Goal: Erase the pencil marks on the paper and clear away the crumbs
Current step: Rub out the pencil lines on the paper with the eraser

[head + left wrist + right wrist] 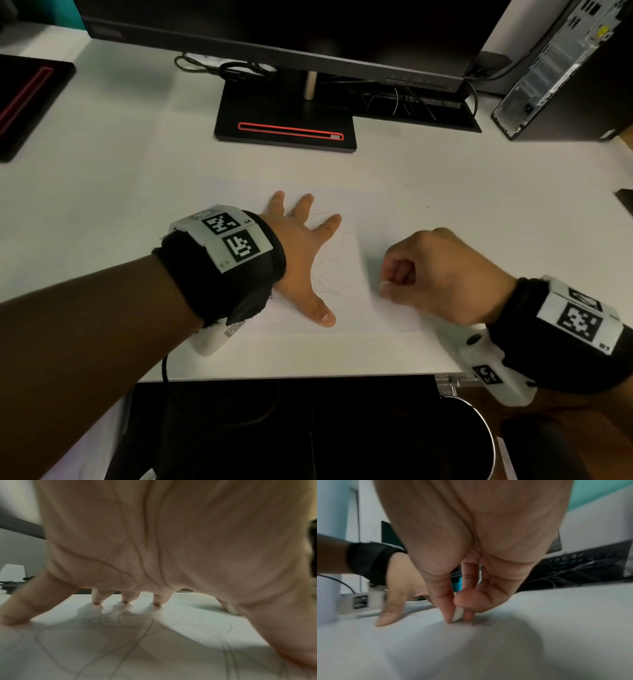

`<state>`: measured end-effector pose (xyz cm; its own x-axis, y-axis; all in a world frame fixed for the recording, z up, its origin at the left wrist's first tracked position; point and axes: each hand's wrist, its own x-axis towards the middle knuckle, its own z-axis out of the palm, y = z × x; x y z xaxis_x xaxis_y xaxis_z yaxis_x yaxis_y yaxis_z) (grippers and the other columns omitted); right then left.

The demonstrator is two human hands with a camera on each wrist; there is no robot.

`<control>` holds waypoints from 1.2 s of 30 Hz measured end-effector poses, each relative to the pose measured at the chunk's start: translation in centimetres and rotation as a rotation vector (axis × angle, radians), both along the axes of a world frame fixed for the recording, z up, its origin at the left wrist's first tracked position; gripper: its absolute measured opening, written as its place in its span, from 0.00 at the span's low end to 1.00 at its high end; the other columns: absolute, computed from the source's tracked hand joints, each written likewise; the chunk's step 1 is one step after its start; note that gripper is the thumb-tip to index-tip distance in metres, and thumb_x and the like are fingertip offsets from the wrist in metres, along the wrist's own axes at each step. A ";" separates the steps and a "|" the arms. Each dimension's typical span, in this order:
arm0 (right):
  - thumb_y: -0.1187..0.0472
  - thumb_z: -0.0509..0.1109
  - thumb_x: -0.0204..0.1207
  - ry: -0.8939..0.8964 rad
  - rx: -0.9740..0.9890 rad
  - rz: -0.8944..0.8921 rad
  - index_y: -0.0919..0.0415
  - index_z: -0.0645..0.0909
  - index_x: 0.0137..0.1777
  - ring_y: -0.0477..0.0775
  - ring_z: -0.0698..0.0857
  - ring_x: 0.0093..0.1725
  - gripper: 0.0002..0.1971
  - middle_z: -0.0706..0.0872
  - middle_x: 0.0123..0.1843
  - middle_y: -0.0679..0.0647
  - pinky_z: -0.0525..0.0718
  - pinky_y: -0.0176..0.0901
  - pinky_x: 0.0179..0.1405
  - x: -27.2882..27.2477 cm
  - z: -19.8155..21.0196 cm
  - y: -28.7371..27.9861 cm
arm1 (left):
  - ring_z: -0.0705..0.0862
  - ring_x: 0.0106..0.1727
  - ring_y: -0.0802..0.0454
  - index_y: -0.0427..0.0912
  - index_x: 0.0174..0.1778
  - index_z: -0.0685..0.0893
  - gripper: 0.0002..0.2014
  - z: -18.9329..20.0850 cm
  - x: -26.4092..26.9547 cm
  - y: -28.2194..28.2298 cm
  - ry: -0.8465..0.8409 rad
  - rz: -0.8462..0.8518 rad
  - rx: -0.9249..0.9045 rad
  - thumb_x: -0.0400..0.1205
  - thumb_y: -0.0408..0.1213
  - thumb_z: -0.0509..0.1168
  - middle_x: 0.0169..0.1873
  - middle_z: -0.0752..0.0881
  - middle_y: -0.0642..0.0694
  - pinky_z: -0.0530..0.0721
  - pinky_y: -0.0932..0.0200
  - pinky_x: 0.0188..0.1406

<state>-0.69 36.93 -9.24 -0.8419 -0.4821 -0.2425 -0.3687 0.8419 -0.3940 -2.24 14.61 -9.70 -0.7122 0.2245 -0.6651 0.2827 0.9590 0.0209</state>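
Observation:
A white sheet of paper (pixel 342 205) with looping pencil marks (pixel 334 270) lies flat on the white desk. My left hand (pixel 301 253) presses on it with fingers spread straight; the left wrist view shows the fingertips (pixel 157 600) down on the scribbled paper (pixel 120 642). My right hand (pixel 435 270) is curled at the sheet's right part and pinches a small white eraser (pixel 458 614) between thumb and fingers, its tip against the paper. In the head view only a sliver of the eraser (pixel 384 283) shows. I cannot make out any crumbs.
A monitor stand (pixel 284 126) sits behind the paper, with cables beside it. A computer tower (pixel 561 75) stands at the back right. Another dark stand (pixel 24 99) is at the far left. A round bin (pixel 455 442) sits below the desk's front edge (pixel 308 377).

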 end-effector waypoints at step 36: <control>0.65 0.61 0.86 -0.359 -1.664 -1.300 0.58 0.78 0.44 0.55 0.86 0.38 0.09 0.84 0.45 0.58 0.88 0.45 0.34 0.2 -1.6 5.2 | 0.23 0.82 0.31 0.66 0.79 0.21 0.78 -0.1 1.2 -0.2 -0.055 -0.046 -0.031 0.51 0.80 0.75 0.82 0.20 0.48 0.58 0.20 0.78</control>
<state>-0.47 42.18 -10.80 -0.8128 0.3044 -0.4967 0.2242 -0.6235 -0.7490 -1.08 14.43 -9.78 -0.6639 0.2346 -0.7101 0.3257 0.9455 0.0079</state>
